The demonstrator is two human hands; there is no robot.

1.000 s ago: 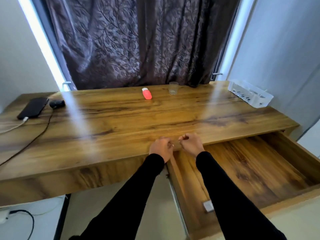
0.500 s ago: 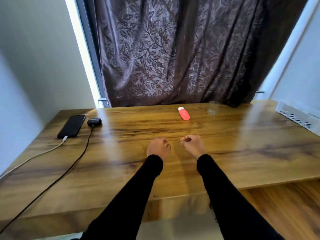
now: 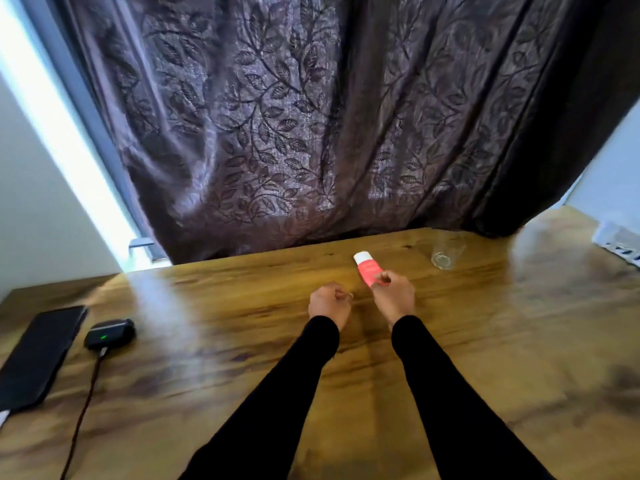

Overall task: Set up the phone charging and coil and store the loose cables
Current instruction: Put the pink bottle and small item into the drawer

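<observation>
A black phone lies flat at the desk's left edge, with a white plug at its near end. Beside it sits a small black case showing a green light, and a dark cable runs from it toward the front edge. My left hand hovers over the middle of the wooden desk with its fingers curled and nothing visible in them. My right hand, also curled, overlaps the near end of a red tube. Whether it touches the tube is unclear.
A small clear glass stands behind the tube near the curtain. A white slotted basket sits at the far right edge. The drawer is out of view.
The view has lifted off the open drawer and up to the desktop and curtain. Both hands have moved forward over the desk, and the right one has reached the red tube.
</observation>
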